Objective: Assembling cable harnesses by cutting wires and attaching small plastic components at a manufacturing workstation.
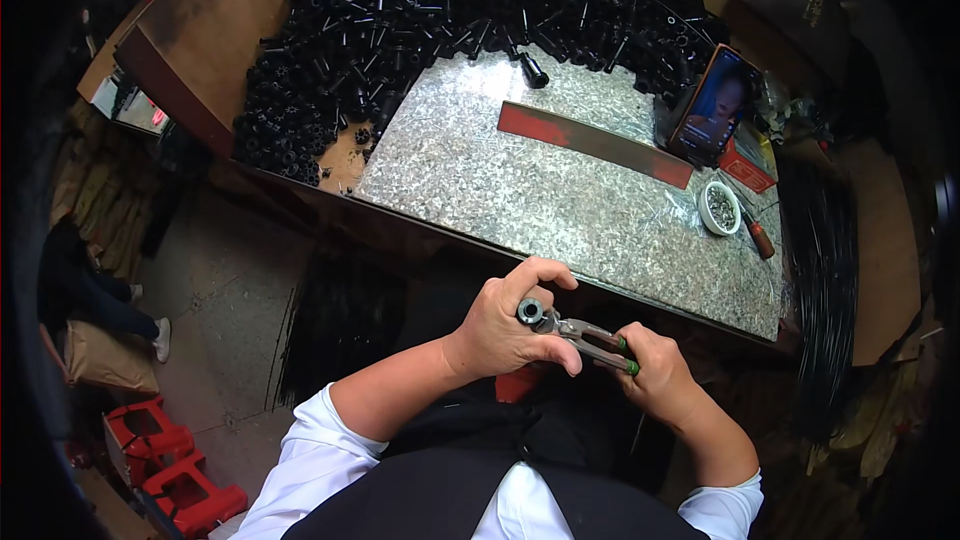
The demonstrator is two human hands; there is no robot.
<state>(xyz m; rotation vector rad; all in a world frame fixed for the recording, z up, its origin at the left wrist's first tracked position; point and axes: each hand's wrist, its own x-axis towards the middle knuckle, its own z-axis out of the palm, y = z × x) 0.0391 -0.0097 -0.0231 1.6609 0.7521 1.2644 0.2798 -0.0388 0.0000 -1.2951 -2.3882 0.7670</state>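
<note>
My left hand (500, 325) is in front of the table edge, curled around a short black tubular part (530, 312) with its round open end facing up. Thumb and forefinger stand apart on either side of it. My right hand (658, 365) grips a pair of pliers (592, 338) by handles with green ends. The metal jaws of the pliers meet the black part at my left palm; how far they are closed on it I cannot tell.
A large heap of black tubular parts (420, 10) covers the back of the speckled table (450, 165). On it lie a flat red-and-dark bar (590, 143), a propped phone (715, 105), a white bowl of small metal pieces (719, 208) and a wooden-handled tool (762, 240). Black rods (825, 290) hang at right.
</note>
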